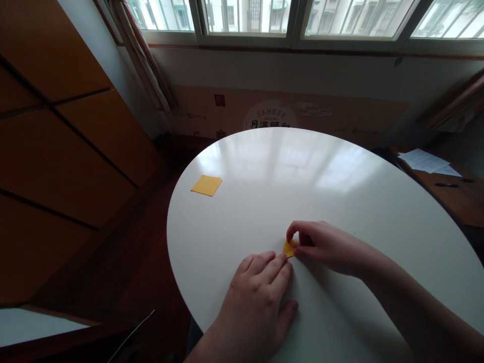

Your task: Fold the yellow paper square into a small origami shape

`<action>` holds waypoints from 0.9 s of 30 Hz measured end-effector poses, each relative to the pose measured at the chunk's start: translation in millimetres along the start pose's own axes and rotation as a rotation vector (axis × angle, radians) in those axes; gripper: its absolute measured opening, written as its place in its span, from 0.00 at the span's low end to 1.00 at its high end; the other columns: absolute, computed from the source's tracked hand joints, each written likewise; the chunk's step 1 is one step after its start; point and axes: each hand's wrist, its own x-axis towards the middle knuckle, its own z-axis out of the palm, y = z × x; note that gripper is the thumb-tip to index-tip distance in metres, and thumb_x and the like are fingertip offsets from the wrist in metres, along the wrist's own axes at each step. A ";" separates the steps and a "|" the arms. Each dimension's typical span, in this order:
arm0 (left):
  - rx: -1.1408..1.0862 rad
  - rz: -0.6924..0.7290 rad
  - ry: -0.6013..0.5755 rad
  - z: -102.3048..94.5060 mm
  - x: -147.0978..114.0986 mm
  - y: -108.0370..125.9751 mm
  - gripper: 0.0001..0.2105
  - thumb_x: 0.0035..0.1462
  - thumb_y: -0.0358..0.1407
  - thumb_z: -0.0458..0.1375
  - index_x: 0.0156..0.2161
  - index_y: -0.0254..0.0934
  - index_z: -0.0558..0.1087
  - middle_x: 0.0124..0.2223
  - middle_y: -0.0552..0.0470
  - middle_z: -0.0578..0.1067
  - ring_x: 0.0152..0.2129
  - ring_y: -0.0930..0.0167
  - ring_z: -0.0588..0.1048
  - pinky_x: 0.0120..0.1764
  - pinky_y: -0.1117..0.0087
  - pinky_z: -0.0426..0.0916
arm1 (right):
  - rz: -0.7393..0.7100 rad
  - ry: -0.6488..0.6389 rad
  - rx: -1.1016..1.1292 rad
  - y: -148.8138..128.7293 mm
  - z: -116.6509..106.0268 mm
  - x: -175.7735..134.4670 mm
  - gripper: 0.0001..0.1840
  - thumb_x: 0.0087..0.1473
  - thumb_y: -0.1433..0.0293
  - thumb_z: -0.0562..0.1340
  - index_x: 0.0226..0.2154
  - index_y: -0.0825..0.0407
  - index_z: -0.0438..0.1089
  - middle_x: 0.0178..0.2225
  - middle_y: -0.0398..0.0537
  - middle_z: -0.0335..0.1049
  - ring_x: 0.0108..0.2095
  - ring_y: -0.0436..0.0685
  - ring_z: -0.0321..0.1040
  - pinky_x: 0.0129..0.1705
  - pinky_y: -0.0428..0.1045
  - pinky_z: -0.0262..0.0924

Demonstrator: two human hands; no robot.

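Note:
A small piece of folded yellow paper (pixel 289 248) lies on the white round table (pixel 242 212), partly covered by my fingers. My left hand (pixel 260 292) rests flat on the tabletop, fingers stretched forward, with the fingertips touching the near left edge of the paper. From the right, my right hand (pixel 321 245) pinches the paper between curled index finger and thumb. How the paper is folded underneath my fingers is hidden. Farther off, at the table's left side, sits a small stack of yellow paper squares (pixel 206 185), apart from both hands.
At the right, a brown side table (pixel 463 201) carries white sheets (pixel 425 160) and a dark pen (pixel 446 185). Wooden panels (pixel 56 151) stand to the left. Behind the table are a printed box (pixel 219 113) and a window (pixel 247 17) with curtains.

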 end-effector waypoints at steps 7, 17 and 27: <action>-0.018 0.000 0.012 -0.5 0.7 -1.8 0.23 0.61 0.40 0.59 0.60 0.39 0.68 0.62 0.51 0.71 0.58 0.58 0.66 0.61 0.50 0.60 | -0.095 0.006 0.074 9.7 -2.7 -2.0 0.10 0.55 0.71 0.60 0.40 0.49 0.74 0.27 0.42 0.70 0.27 0.52 0.64 0.29 0.46 0.56; 0.086 0.020 -0.131 -32.9 38.0 7.6 0.12 0.59 0.27 0.55 0.46 0.38 0.75 0.40 0.50 0.80 0.39 0.63 0.75 0.44 0.60 0.72 | -0.207 0.354 0.116 34.0 -8.0 7.1 0.12 0.58 0.65 0.60 0.40 0.53 0.76 0.23 0.42 0.64 0.23 0.50 0.57 0.27 0.46 0.53; 0.200 0.039 -0.178 -34.3 70.9 1.1 0.12 0.55 0.25 0.55 0.31 0.39 0.81 0.31 0.50 0.79 0.29 0.66 0.76 0.34 0.68 0.70 | -0.207 0.476 0.153 31.9 -12.4 5.3 0.15 0.60 0.61 0.59 0.35 0.54 0.77 0.21 0.41 0.63 0.23 0.49 0.56 0.26 0.45 0.51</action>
